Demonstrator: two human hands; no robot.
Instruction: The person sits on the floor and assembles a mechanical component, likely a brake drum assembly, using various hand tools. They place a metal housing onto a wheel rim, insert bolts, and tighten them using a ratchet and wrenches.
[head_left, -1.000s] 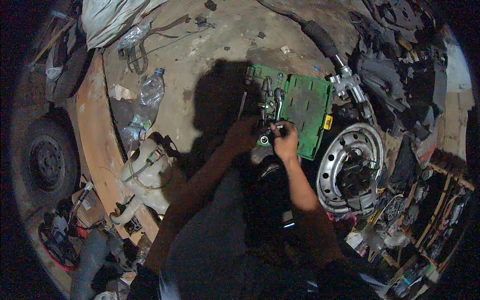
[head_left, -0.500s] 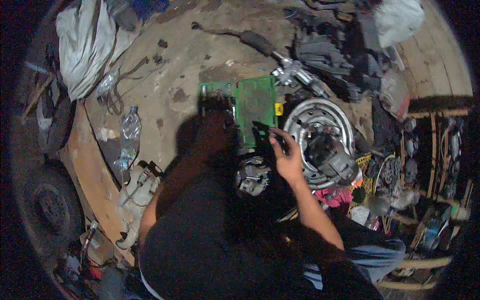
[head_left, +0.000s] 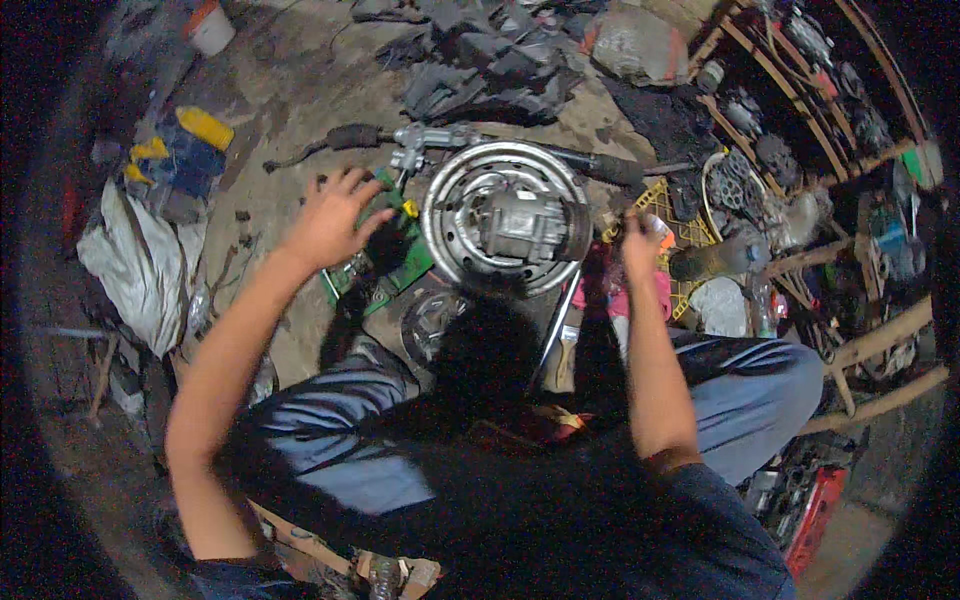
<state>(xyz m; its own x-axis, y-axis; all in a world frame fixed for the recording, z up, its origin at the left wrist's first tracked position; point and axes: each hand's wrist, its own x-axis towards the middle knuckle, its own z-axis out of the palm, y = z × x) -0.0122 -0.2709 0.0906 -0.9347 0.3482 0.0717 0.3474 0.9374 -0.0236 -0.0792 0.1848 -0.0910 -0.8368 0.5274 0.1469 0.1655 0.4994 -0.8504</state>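
My left hand (head_left: 338,222) hovers over the green tool case (head_left: 410,262), its fingers spread with nothing in them. Shadow hides part of the case's contents. To the right, a silver steel wheel rim (head_left: 440,190) lies flat, with a grey metal housing (head_left: 522,222) on it. My right hand (head_left: 640,248) is past the rim's right side, above a pink cloth (head_left: 648,298), its fingers curled together. Blur and the small size hide what they hold, if anything. A round metal part (head_left: 424,322) sits in shadow in front of the rim.
A long metal steering rack (head_left: 560,155) lies behind the rim. At the right are a yellow plastic crate (head_left: 682,285) and a bottle (head_left: 735,258). A paintbrush (head_left: 565,352) lies near my legs. Black plastic pieces (head_left: 480,85) are heaped at the back.
The view has swung to the right. My right hand has left the tool case and moved right, past the rim; the dark piece it held no longer shows. My left hand now shows with fingers spread.
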